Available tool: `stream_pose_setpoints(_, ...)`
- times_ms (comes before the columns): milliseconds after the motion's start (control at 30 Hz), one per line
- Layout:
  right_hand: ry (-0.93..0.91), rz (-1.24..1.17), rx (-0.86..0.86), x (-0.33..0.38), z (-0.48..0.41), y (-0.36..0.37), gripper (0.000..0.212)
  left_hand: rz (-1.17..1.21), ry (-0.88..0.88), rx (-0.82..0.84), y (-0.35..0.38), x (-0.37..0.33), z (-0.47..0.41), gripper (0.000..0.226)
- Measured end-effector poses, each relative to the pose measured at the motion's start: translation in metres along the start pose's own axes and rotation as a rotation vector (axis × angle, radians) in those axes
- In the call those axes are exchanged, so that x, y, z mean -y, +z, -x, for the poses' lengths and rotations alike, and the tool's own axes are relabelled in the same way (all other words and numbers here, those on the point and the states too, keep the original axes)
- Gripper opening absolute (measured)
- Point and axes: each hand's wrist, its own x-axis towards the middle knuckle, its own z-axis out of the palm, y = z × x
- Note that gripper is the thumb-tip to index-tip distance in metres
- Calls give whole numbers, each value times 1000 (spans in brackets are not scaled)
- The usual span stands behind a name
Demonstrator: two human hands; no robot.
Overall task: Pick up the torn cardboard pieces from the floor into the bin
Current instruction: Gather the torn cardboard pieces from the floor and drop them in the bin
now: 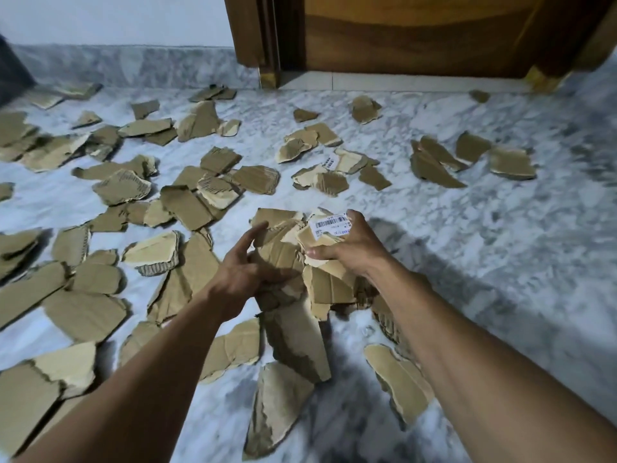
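Several torn brown cardboard pieces lie scattered over the marble floor (500, 262). Between my two hands I hold a bundle of cardboard pieces (283, 252) in the middle of the view. My left hand (247, 265) grips the bundle from the left, fingers curled round it. My right hand (347, 245) grips a piece with a white barcode label (329, 225) on the bundle's right side. More pieces hang below the bundle, among them a long one (297, 342). No bin is in view.
A wooden door and frame (400, 35) stand at the back, with a marble skirting (133, 65) along the white wall. A dark object (10, 71) shows at the far left edge. Loose pieces lie thickest on the left; another labelled piece (330, 162) lies further back.
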Motion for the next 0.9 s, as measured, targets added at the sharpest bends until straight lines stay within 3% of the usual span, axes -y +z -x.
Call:
stream_pose_setpoints(133,-30,-153,-115,-3,34,-46,92,-83,54,77,38,-21,11,105)
stream_pose_setpoints(233,-75,-207,-244,9,67,-93,80,-123,127,164,82,-46,26,94)
stream_pose_setpoints(433,-163,-148,-472,58,147,-197,77,-138,228,321,179,-105,64,85)
stream_pose_setpoints(700,-193,17,-786,104,297,-369,77,-108,331,614,360,-169,153,79)
stream_pose_setpoints(800,-196,33,-924,101,360,-428,65,-105,356,740,432,-179,192,79)
stream_pose_setpoints(900,-170,54,-1038,92,425,-476,77,-155,392,835,502,-180,232,76)
